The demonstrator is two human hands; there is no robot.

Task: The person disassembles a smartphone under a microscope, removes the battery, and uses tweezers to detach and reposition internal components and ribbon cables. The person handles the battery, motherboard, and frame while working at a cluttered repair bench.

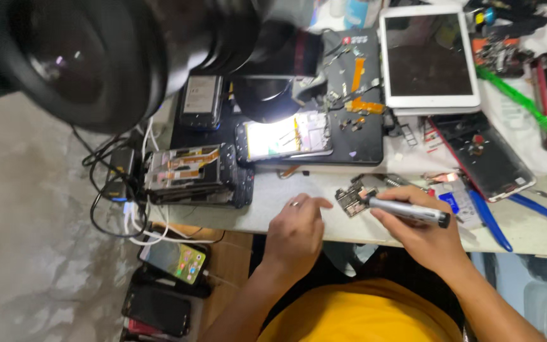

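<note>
The right hand [422, 231] grips a grey pen-shaped tool [408, 211], its tip on a small circuit board [354, 199] lying at the tabletop's [299, 190] near edge. The left hand [295, 231] rests just left of the board, fingers loosely spread and holding nothing. An opened phone [284, 139] lies lit farther back.

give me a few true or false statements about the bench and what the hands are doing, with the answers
1. The right hand grips a grey pen-shaped tool. True.
2. The tool's tip points at a small circuit board. True.
3. The left hand holds a blue pry tool. False: it rests on the bench holding nothing; the blue pry tools lie to the right.
4. The white tablet lies on the floor. False: it lies on the bench, at the far side.
5. An opened phone lies lit under the lamp. True.
</note>
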